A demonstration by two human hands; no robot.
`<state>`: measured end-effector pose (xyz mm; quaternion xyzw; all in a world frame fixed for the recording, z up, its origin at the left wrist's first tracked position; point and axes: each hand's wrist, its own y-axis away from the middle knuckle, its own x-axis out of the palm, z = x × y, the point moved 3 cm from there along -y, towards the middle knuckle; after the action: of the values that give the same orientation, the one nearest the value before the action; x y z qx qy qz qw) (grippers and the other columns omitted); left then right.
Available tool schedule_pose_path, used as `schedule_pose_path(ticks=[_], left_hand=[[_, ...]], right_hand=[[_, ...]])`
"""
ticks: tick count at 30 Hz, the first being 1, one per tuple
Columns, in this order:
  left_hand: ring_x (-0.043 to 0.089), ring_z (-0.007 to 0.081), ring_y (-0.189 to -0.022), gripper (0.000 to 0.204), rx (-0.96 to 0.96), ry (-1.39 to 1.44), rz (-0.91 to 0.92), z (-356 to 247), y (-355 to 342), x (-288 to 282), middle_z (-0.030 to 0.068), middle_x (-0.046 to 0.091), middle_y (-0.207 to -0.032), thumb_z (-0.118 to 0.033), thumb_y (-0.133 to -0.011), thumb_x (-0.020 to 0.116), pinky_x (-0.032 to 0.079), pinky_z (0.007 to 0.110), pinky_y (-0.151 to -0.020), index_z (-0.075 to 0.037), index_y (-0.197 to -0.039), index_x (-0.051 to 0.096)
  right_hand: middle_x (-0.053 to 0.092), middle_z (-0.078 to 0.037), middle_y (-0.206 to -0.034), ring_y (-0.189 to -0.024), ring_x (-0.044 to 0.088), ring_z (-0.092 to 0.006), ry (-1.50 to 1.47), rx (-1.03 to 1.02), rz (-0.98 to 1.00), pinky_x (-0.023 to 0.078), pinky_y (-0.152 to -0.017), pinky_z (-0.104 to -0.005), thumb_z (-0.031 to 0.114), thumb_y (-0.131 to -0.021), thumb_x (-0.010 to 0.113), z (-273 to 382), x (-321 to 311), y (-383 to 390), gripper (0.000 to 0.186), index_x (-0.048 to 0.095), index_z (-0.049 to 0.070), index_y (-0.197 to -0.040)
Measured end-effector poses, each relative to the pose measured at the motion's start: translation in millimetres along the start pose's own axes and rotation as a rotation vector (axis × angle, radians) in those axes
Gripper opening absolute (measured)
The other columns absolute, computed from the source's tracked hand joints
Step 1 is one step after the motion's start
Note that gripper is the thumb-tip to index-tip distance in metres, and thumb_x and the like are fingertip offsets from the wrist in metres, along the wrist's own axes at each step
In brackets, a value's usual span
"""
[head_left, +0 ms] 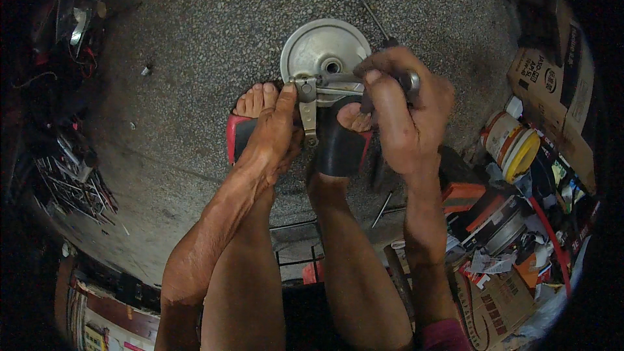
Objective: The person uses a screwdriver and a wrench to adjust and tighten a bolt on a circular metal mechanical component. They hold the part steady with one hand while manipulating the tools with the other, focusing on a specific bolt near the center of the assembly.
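The scene is dim, with soft light, seemingly from above, picking out the speckled floor (208,39) and leaving pale glints on the metal disc (309,49), while the tools (71,185) at far left sink into shadow. The right hand (408,117) looks slightly soft. Fisheye curvature bends the cartons (546,84) near the right rim, and the corners fade to black.

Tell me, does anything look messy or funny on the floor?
Yes: on the right, crumpled white scraps, a cardboard box and a red strip lie jumbled together, which looks untidy. The round metal disc just beyond the left hand shows no clear damage.
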<state>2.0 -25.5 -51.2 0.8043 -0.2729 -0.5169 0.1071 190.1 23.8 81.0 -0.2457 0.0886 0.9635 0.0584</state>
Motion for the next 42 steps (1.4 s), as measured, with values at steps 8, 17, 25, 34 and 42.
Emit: schedule_pose_path(ticks=[8,17,25,34,42], left_hand=[[0.052,0.0404,-0.117,0.046,-0.103,0.044,0.040,2.8,-2.5,3.4,0.0267,0.059,-0.119,-0.034,-0.098,0.044,0.036,0.048,-0.104,0.006,-0.117,0.058],[0.053,0.0405,-0.113,0.043,-0.024,0.074,-0.044,1.6,-1.9,8.4,0.0255,0.059,-0.113,-0.032,-0.092,0.052,0.037,0.050,-0.102,0.005,-0.112,0.058],[0.053,0.0427,-0.112,0.048,0.052,0.098,-0.019,-6.9,2.5,-12.4,0.0254,0.058,-0.111,-0.027,-0.081,0.062,0.038,0.052,-0.101,0.006,-0.116,0.056],[0.051,0.0438,-0.118,0.052,-0.043,0.106,0.039,4.1,-1.9,4.3,0.0275,0.057,-0.123,-0.031,-0.087,0.056,0.036,0.053,-0.104,0.007,-0.123,0.054],[0.053,0.0418,-0.113,0.048,0.007,0.101,0.012,-0.4,2.6,-6.2,0.0247,0.058,-0.119,-0.030,-0.087,0.055,0.038,0.051,-0.102,0.005,-0.120,0.055]], right_hand=[[0.059,-0.011,-0.056,-0.046,0.055,-0.0180,0.128,0.130,0.212,0.041,-0.045,-0.0306,0.024,-0.084,0.055,-11.7,16.0,-62.9,0.030,0.068,-0.003,-0.083],[0.057,-0.010,-0.051,-0.041,0.052,-0.0158,0.202,0.201,0.171,0.040,-0.042,-0.0325,0.028,-0.083,0.054,-13.0,16.9,-81.7,0.035,0.069,-0.004,-0.080],[0.060,-0.011,-0.065,-0.052,0.058,-0.0198,0.106,0.095,0.025,0.045,-0.051,-0.0317,0.011,-0.087,0.055,9.9,16.9,-1.3,0.016,0.064,-0.001,-0.090],[0.070,-0.013,-0.086,-0.070,0.069,-0.0270,0.346,-0.345,0.141,0.055,-0.063,-0.0368,0.000,-0.078,0.067,-20.8,44.8,108.9,0.022,0.066,-0.003,-0.099],[0.072,-0.015,-0.085,-0.073,0.072,-0.0254,0.195,-0.068,-0.059,0.057,-0.065,-0.0331,0.004,-0.084,0.065,-28.7,9.0,121.5,0.023,0.067,-0.003,-0.106]])
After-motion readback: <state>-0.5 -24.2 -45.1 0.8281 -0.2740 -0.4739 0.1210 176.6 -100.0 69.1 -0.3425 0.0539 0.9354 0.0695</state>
